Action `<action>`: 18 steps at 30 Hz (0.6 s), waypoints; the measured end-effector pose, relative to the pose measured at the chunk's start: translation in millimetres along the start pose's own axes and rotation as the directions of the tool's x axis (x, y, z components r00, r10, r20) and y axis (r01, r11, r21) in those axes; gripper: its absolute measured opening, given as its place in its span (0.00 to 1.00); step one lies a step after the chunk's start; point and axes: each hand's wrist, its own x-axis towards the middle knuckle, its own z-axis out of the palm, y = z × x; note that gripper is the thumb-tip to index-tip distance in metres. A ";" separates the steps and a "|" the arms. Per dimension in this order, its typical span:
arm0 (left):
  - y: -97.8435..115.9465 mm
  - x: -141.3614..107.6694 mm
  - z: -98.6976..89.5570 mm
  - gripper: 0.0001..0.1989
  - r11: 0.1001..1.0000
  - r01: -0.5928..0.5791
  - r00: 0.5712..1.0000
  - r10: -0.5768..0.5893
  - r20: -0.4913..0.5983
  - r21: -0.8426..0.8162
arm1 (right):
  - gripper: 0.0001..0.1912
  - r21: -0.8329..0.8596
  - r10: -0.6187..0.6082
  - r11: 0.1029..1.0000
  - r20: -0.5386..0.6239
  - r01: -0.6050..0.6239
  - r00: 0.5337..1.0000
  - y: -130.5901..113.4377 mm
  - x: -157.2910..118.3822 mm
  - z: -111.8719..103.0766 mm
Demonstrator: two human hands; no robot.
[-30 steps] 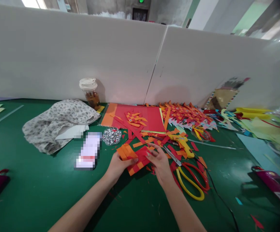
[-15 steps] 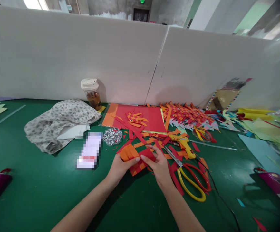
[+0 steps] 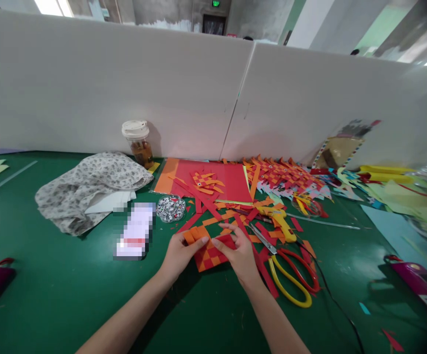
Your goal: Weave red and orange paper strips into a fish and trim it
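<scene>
A woven piece of red and orange paper strips (image 3: 210, 256) is held between both hands, its checkered face turned toward me. My left hand (image 3: 179, 254) pinches the orange side, thumb on top. On the red side, my right hand (image 3: 240, 250) grips with thumb in front and fingers behind. Right of that hand lie scissors (image 3: 286, 268) with one red and one yellow handle. Beyond them rests a yellow glue gun (image 3: 281, 222) among loose red and orange strips (image 3: 231, 216). A round clear container of googly eyes (image 3: 171, 208) sits beyond my left hand.
Red and orange paper sheets (image 3: 231, 179) lie behind, bearing a woven paper fish (image 3: 206, 182). More woven fish (image 3: 283, 174) are piled to the right. A phone (image 3: 135, 230), patterned cloth (image 3: 88, 196) and lidded cup (image 3: 140, 145) stand left. A white partition (image 3: 125, 78) closes off the back.
The woven paper has tilted so that more of its checkered face shows below my thumbs. Both hands keep their hold on it. The view has shifted slightly.
</scene>
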 end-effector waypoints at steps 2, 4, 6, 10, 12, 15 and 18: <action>-1.0 0.8 -1.2 0.14 1.000 0.014 1.000 -0.014 0.001 -0.009 | 0.24 -0.023 -0.010 1.000 0.001 0.010 1.000 0.9 0.1 0.6; -1.3 0.8 -1.6 0.15 0.999 0.031 1.000 -0.031 0.006 -0.022 | 0.24 -0.040 -0.007 0.999 0.005 0.008 1.000 0.5 -0.2 1.0; -0.6 0.0 -1.0 0.15 0.998 0.045 0.999 -0.044 0.015 -0.032 | 0.25 -0.047 0.003 0.999 0.016 -0.002 1.000 -1.0 -0.7 0.9; 3.4 -1.9 1.0 0.14 0.996 0.072 0.997 -0.070 0.031 -0.050 | 0.26 -0.060 0.033 0.998 0.051 -0.030 0.998 -3.8 -2.0 -0.2; 5.8 -1.8 1.1 0.15 0.993 0.088 0.995 -0.085 0.045 -0.083 | 0.26 -0.056 0.035 0.998 0.044 -0.033 0.998 -3.8 -1.9 -0.7; 8.3 0.1 -0.7 0.16 0.988 0.096 0.993 -0.086 0.081 -0.125 | 0.26 -0.021 0.025 0.999 -0.032 -0.026 0.999 -2.6 -0.3 -1.8; 8.5 3.2 -4.1 0.17 0.986 0.118 0.989 -0.106 0.103 -0.117 | 0.27 -0.001 0.027 1.000 -0.089 -0.027 0.996 -1.7 2.7 -4.2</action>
